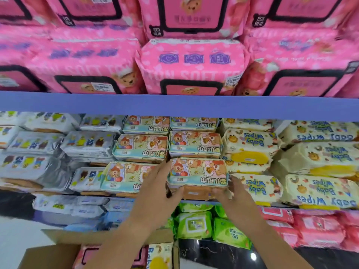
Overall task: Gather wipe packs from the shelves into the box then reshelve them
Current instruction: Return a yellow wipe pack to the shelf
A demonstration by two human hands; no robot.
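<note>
A bear-cartoon wipe pack (197,172) with an orange lid sits at the front edge of the middle shelf, below two like packs. My left hand (162,188) holds its left end, fingers curled under the front. My right hand (226,191) grips its right end from below. At the bottom left stands an open cardboard box (56,253). Inside it lie a pink pack (91,256) and a cream "Baby Wipes" pack (160,257).
Big pink packs (192,66) fill the top shelf above a blue shelf edge (174,105). White packs (35,144) stack left, cream "Baby Wipes" packs (318,171) right. Green packs (196,224) and red packs (318,228) sit on the lowest shelf. Dark floor lies beneath.
</note>
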